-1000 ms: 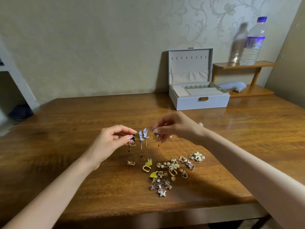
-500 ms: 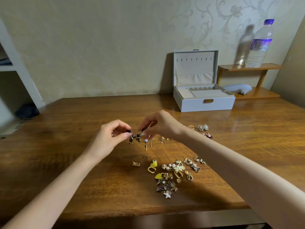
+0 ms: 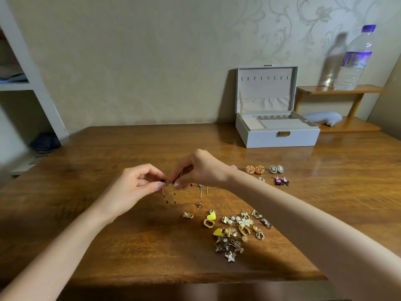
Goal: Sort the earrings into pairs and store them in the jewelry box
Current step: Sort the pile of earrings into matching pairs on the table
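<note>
Nearest, right of centre on the tabletop, lies the unsorted heap of earrings. Just beyond it the left hand and right hand nearly meet at the fingertips. Each pinches one of two dark drop earrings, whose thin chains hang above the wood. Farther right, matched earrings lie in twos, a gold-rimmed pink pair among them. Farthest, the jewelry box stands with its lid up.
</note>
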The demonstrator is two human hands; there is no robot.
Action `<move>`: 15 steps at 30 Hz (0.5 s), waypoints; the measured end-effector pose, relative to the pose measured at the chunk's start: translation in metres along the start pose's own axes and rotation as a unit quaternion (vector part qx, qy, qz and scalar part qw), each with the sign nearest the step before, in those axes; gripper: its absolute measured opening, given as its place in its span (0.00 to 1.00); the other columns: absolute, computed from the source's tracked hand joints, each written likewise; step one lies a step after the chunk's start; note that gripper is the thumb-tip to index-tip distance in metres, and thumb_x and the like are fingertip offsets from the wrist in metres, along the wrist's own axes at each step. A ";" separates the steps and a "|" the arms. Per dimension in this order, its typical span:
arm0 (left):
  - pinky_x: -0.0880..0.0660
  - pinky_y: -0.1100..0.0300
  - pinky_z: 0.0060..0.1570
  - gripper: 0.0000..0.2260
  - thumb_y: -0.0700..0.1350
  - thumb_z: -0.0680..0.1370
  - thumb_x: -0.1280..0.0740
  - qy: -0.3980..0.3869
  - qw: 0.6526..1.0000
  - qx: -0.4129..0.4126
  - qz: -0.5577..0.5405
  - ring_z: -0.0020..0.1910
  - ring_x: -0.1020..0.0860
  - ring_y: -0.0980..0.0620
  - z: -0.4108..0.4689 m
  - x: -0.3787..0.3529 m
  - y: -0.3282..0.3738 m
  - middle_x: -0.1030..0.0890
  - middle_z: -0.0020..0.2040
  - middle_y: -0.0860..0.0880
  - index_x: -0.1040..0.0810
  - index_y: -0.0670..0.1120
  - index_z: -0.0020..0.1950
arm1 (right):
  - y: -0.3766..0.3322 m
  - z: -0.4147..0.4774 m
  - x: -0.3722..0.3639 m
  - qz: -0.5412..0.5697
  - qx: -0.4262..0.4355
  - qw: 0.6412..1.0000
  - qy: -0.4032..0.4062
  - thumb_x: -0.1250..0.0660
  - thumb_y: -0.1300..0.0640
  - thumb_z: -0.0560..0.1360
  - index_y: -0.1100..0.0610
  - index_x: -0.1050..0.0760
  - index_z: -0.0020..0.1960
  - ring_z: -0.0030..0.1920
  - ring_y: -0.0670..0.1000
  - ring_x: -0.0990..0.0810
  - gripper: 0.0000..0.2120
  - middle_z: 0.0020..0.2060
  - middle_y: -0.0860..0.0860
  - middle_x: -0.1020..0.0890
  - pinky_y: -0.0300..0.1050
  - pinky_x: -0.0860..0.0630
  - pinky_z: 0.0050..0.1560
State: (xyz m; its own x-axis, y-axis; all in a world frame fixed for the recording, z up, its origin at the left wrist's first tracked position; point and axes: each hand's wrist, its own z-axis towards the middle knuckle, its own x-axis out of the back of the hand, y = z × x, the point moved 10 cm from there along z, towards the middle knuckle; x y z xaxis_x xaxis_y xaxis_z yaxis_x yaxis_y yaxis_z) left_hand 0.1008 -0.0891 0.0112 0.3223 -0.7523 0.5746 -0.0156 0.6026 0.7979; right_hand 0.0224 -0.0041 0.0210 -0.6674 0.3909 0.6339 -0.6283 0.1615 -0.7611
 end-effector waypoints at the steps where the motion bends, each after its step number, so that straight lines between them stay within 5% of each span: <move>1: 0.26 0.64 0.48 0.06 0.41 0.73 0.31 -0.008 1.000 0.006 -0.005 0.44 0.18 0.58 -0.003 0.001 -0.001 0.16 0.43 0.55 0.21 0.47 0.49 | -0.002 0.001 -0.003 0.008 0.002 1.000 -0.007 0.28 0.69 0.69 0.65 0.19 0.49 0.34 0.45 0.19 0.08 0.37 0.55 0.17 0.32 0.23 0.37; 9: 0.25 0.59 0.52 0.05 0.42 0.72 0.29 -0.024 0.995 0.064 0.068 0.46 0.20 0.57 0.010 -0.009 -0.034 0.17 0.44 0.52 0.20 0.49 0.46 | 0.012 0.020 -0.013 -0.061 -0.008 0.998 -0.002 0.27 0.66 0.68 0.62 0.17 0.47 0.38 0.44 0.20 0.08 0.42 0.55 0.16 0.33 0.23 0.40; 15: 0.23 0.57 0.49 0.06 0.43 0.70 0.27 0.016 0.994 0.054 0.092 0.45 0.21 0.55 0.036 -0.014 -0.045 0.18 0.43 0.52 0.21 0.48 0.45 | 0.027 0.038 -0.010 -0.137 -0.016 0.990 0.026 0.26 0.66 0.66 0.61 0.18 0.44 0.44 0.48 0.18 0.06 0.42 0.54 0.15 0.45 0.21 0.50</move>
State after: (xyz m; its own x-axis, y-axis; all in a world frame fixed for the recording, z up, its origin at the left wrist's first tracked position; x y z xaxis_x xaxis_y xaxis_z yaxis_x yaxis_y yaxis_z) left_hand 0.0629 -0.1157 -0.0258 0.3354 -0.6218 0.7077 -0.1773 0.6961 0.6957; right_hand -0.0035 -0.0383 -0.0008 -0.4509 0.3743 0.8103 -0.7700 0.2959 -0.5652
